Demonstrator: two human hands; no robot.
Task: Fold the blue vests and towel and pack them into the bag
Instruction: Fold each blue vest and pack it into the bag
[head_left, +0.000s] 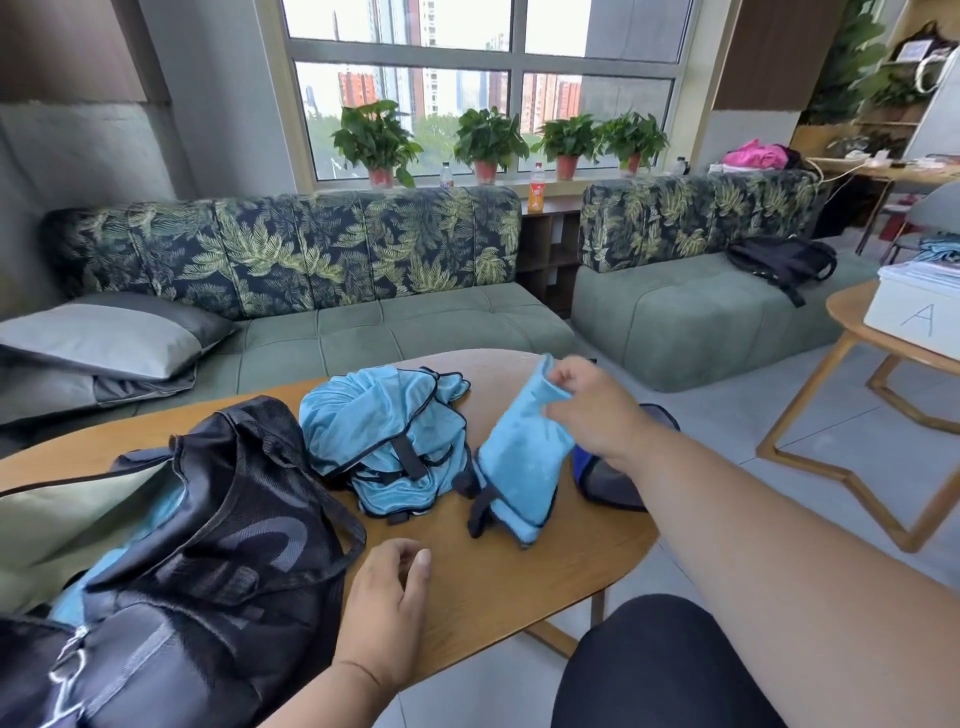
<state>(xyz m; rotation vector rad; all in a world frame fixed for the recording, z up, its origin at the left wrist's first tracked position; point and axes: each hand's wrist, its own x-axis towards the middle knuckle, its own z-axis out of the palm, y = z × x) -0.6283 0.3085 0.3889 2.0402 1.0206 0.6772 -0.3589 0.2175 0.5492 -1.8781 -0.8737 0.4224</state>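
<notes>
My right hand (597, 405) pinches the top edge of a light blue towel (519, 457) and lifts it, its lower end still touching the wooden table (493, 582). To its left, a crumpled pile of blue vests (384, 436) with dark trim lies mid-table. A black mesh bag (218, 545) stands open at the table's left, with blue fabric (130, 551) showing inside it. Close to the front edge, beside the bag, my left hand (389, 587) rests on the table with loosely curled fingers, holding nothing.
A dark blue and grey item (613, 483) lies on the table behind my right forearm. A green sofa (395, 327) with a grey pillow (109, 338) runs beyond the table. To the right stands a second wooden table (852, 322) with a white box (914, 312).
</notes>
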